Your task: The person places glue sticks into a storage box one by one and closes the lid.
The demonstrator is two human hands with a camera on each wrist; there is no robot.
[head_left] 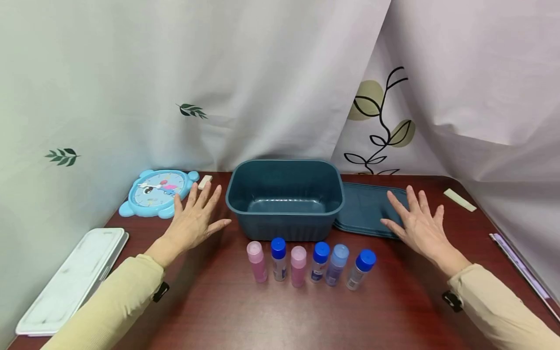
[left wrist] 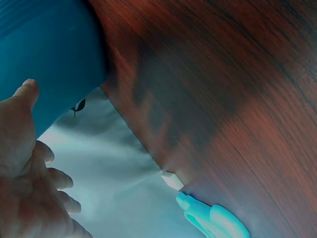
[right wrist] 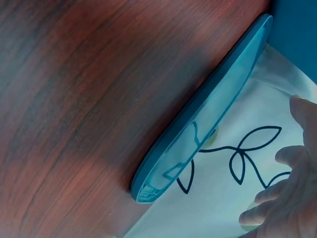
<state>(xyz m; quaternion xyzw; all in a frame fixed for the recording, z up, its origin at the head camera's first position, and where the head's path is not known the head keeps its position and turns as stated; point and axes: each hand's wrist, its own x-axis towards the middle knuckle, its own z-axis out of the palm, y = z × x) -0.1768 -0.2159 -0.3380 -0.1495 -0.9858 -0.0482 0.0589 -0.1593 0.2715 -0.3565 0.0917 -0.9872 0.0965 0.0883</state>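
Teal bin (head_left: 285, 226): upright and open-topped at the back middle of the dark red-brown tabletop (head_left: 262, 321), between the person's two hands; I can see its bare, shiny floor.
Lid (head_left: 365, 208): teal, lying flat just beside the bin, on the person's right.
Tubes (head_left: 298, 266): six, capped, standing in a row in front of the bin. From the person's left: pink, blue-capped, pink, blue-capped, light blue, blue-capped.
Left hand (head_left: 191, 221): released, fingers spread and holding nothing, between the clock and the bin; its thumb points towards the bin.
Right hand (head_left: 423, 231): released too, fingers fanned out, near the lid's outer edge; the right wrist view shows it apart from the lid.
Sleeves (head_left: 113, 296): pale yellow, on both arms.
Clock (head_left: 150, 197): light blue toy, lying face up at the back left.
Small block (head_left: 205, 182): whitish, between clock and bin.
Long case (head_left: 72, 282): white, along the left edge.
Strip (head_left: 459, 200): pale, at the back right.
Curtain (head_left: 280, 73): white, printed with leaves, hanging behind everything.
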